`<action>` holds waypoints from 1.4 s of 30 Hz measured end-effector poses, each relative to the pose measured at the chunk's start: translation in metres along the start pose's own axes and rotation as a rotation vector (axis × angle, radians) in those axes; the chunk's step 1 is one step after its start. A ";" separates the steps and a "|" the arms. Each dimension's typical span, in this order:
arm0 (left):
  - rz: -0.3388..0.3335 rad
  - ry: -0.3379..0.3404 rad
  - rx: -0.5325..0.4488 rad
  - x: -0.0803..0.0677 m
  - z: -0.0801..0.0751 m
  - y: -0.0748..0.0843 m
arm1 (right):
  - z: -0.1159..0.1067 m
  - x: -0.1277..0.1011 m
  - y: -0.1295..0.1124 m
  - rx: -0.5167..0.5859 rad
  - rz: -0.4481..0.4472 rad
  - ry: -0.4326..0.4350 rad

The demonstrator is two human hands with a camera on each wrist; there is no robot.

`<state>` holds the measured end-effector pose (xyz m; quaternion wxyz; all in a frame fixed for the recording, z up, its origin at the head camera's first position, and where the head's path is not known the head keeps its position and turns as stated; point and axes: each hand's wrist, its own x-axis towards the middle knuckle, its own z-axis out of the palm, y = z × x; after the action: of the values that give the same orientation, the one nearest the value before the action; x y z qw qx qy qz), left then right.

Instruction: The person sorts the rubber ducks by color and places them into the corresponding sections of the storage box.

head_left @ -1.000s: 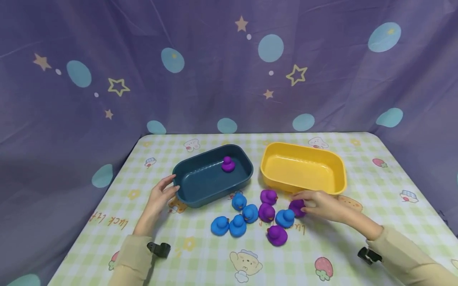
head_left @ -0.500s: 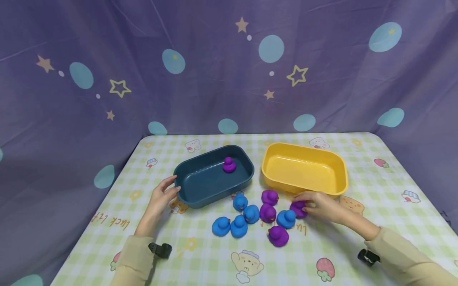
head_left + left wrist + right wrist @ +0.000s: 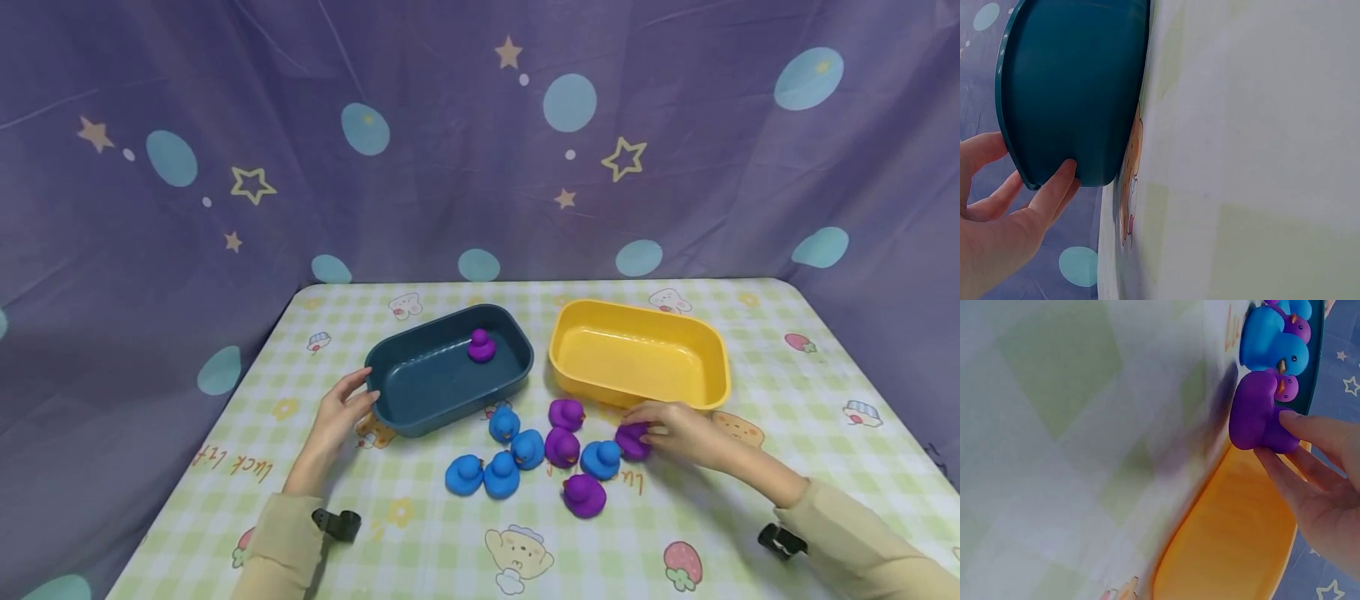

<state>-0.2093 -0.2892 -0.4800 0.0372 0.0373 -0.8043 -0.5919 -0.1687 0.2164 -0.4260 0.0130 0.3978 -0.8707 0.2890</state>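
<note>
The right hand slid a little way to the right, away from the other ducks. The purple duck in its fingers moved along with it and ended just beside the blue duck. The sleeve pulled back a bit toward the table edge.

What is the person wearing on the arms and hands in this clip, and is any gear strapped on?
Both hands, left hand and right hand, are bare: no gloves, no rings visible. Each arm wears a loose beige long sleeve. A small black clip-like device sits at each cuff, the other at the right wrist.
</note>
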 end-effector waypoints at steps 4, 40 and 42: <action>-0.011 0.004 -0.002 0.001 0.000 -0.002 | -0.005 -0.001 -0.003 0.004 -0.009 -0.010; -0.009 -0.021 -0.044 0.000 0.000 0.005 | -0.026 0.043 -0.024 -0.030 -0.172 0.028; -0.007 -0.024 -0.047 -0.001 0.000 0.005 | -0.026 0.046 -0.024 -0.028 -0.172 0.027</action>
<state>-0.2087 -0.2879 -0.4755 0.0264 0.0323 -0.7903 -0.6113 -0.1882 0.1859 -0.3813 0.0549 0.4670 -0.8370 0.2800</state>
